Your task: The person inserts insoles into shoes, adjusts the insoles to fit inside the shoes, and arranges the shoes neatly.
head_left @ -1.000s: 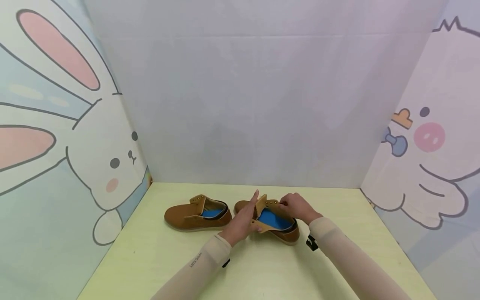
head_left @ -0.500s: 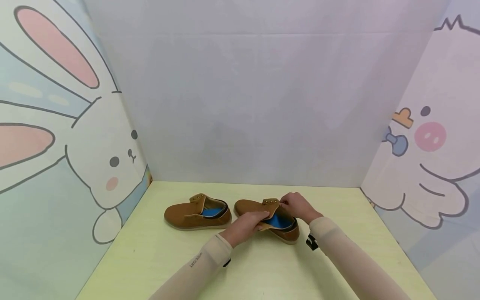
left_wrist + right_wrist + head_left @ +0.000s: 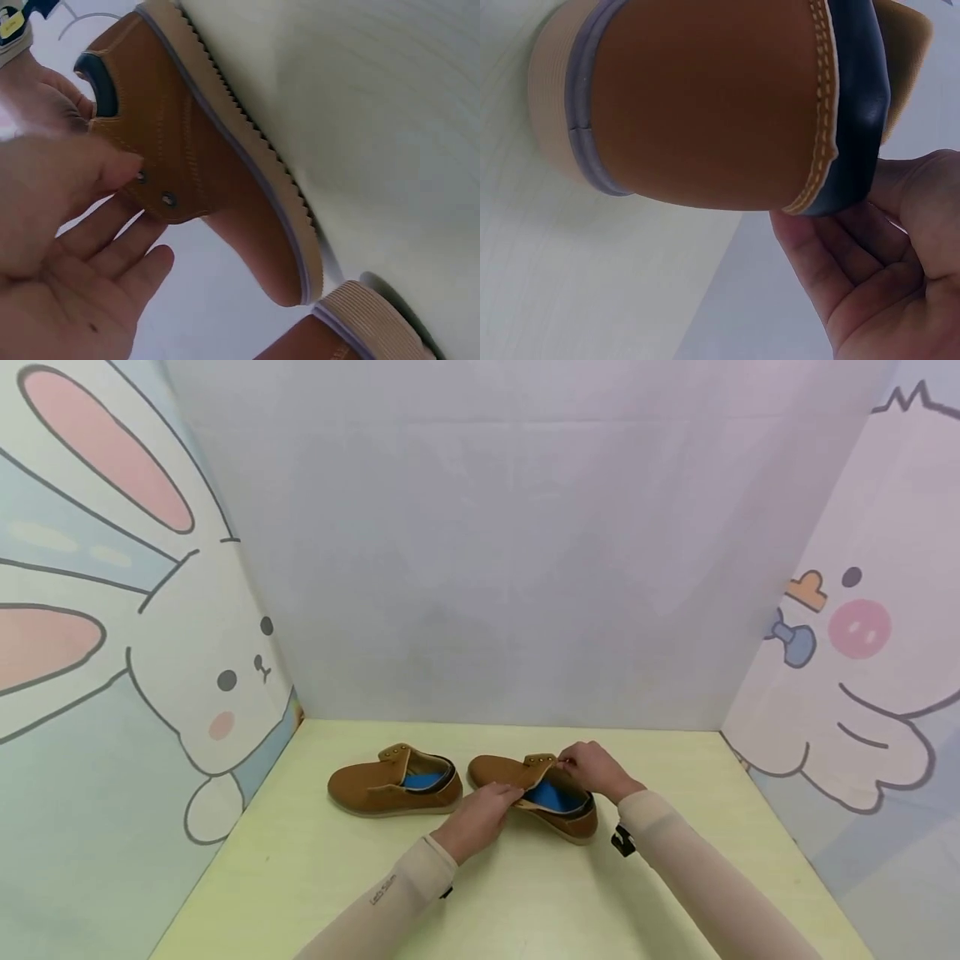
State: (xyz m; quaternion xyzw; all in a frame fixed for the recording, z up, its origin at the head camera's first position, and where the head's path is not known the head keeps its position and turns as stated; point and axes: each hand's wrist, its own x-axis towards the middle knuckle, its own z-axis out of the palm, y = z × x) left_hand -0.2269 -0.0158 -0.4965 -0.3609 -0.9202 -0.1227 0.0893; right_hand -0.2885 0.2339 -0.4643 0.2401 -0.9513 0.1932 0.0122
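Note:
A brown lace-up shoe [image 3: 495, 767] without laces stands on the tabletop, its toe pointing left and its blue insole [image 3: 551, 795] showing. At its near eyelet flap, my left hand [image 3: 478, 823] pinches the edge; in the left wrist view the thumb [image 3: 120, 169] lies over an eyelet with fingers behind the flap. My right hand [image 3: 597, 771] grips the far flap by the opening. From the heel side, the right wrist view shows the dark padded collar [image 3: 859, 112], with fingers [image 3: 814, 259] curled beside it. Exactly where those fingertips pinch is hidden.
A matching brown shoe [image 3: 363, 787] stands to the left, toe also left, with its blue insole visible. Both rest on a pale yellow tabletop [image 3: 540, 902]. A grey-white wall [image 3: 510, 568] rises behind, with cartoon-printed panels [image 3: 180, 693] at the sides.
The tongue, raised a second ago, now lies back over the front of the opening. My left hand has moved from the tongue to the near flap. The right hand keeps its hold.

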